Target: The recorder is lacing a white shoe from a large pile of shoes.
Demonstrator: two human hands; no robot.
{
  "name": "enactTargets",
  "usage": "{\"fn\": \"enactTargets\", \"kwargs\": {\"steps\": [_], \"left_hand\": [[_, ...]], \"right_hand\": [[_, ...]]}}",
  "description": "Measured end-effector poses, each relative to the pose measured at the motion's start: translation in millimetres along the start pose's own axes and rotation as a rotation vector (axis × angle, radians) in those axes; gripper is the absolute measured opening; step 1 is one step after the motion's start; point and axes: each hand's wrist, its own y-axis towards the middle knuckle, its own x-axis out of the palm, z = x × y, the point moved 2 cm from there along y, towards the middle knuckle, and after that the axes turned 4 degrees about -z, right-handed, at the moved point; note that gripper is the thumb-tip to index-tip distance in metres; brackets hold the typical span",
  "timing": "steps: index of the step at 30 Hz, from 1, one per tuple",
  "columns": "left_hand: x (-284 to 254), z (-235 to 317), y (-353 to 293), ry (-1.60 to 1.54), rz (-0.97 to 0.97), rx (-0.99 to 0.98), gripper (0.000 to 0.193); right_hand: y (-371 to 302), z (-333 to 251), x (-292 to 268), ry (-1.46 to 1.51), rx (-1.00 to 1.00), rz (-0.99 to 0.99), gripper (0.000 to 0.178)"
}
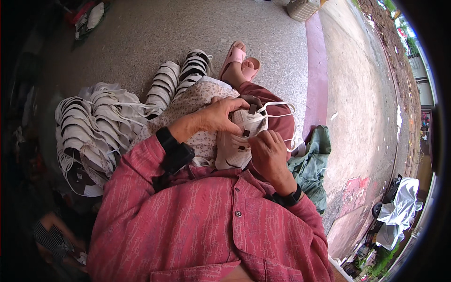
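A white shoe upper [230, 152] with brown trim lies on my lap, over a flowered cloth [192, 101]. My left hand [218, 115] grips its upper part, thumb on the front and fingers around the far side. Beside it, my right hand [270, 152] is closed in a pinch at the eyelets, where a white shoelace [281, 104] is threaded. The lace hangs in loose loops to the right of the upper. The right fingertips hide just where they hold the lace.
Rows of stacked white shoe uppers [80, 124] with laces lie on the floor at the left. Two more stacks [164, 84] stand farther ahead. A green cloth [312, 164] is bunched at my right. Feet in pink sandals [233, 55] stretch out ahead.
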Motion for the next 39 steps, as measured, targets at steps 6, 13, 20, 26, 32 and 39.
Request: {"fn": "enactTargets", "kwargs": {"steps": [6, 13, 20, 26, 32, 39], "left_hand": [[-1.1, 2.4, 0.1, 0.086, -0.015, 0.005, 0.068], [-1.0, -5.5, 0.5, 0.093, -0.011, 0.028, 0.067], [-3.9, 1.4, -1.0, 0.260, 0.015, -0.042, 0.072], [-2.8, -7.2, 1.5, 0.313, 0.038, -0.024, 0.076], [-3.6, -2.7, 2.7, 0.254, -0.010, 0.001, 0.074], [-3.8, 3.1, 0.2, 0.209, -0.001, -0.045, 0.075]], "right_hand": [[-3.5, 2.9, -1.3, 0.035, 0.081, 0.107, 0.018], [5.9, -0.2, -2.0, 0.015, 0.016, 0.031, 0.015], [3.9, 5.1, 0.8, 0.490, 0.230, 0.020, 0.010], [4.3, 3.9, -5.8, 0.129, 0.089, 0.071, 0.011], [9.0, -1.4, -5.5, 0.013, 0.060, 0.020, 0.010], [2.8, 3.7, -3.3, 0.197, 0.155, 0.026, 0.008]]}}
